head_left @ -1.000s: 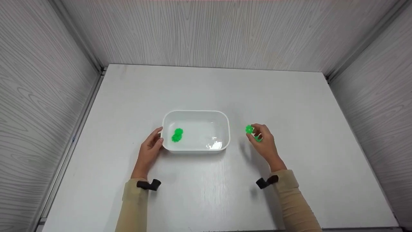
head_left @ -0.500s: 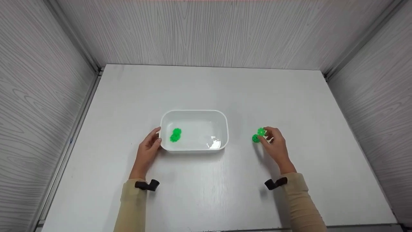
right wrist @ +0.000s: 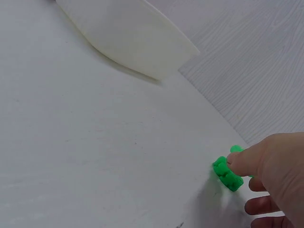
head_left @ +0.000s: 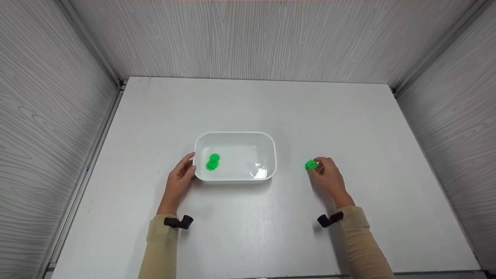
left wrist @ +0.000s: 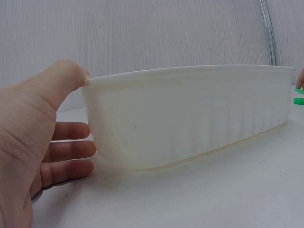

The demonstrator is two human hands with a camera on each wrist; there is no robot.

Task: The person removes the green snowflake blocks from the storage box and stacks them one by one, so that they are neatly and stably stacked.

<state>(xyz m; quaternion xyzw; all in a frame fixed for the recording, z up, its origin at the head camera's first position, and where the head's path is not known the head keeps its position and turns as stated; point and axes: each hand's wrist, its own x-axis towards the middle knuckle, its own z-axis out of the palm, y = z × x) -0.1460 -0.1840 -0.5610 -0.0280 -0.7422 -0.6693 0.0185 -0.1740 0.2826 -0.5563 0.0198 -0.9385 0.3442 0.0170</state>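
Observation:
A white rectangular plastic box (head_left: 236, 180) stands on the table. My left hand (head_left: 180, 179) holds its left end, thumb tip on the rim and fingertips against the outer wall (left wrist: 190, 114) below. Two green flower-shaped plastic pieces (head_left: 212, 162) lie overlapping inside the box, toward its left. To the right of the box, my right hand (head_left: 328, 176) pinches green notched pieces (head_left: 310, 165) between thumb and fingers. In the right wrist view one piece (right wrist: 228, 175) shows edge-on under the thumb, and part of a second (right wrist: 236, 149) shows behind it. The fingers partly hide them.
The white table (head_left: 248, 104) is bounded by pale wood-grain panels at the back (head_left: 248, 38) and both sides. Black wrist cameras (head_left: 178, 222) sit at both beige sleeve cuffs. A bright reflection shows on the box floor near its right end.
The right hand has moved to the right and slightly toward me. The two green pieces, seen apart half a second ago, now overlap in the head view. The left hand and box hold their place.

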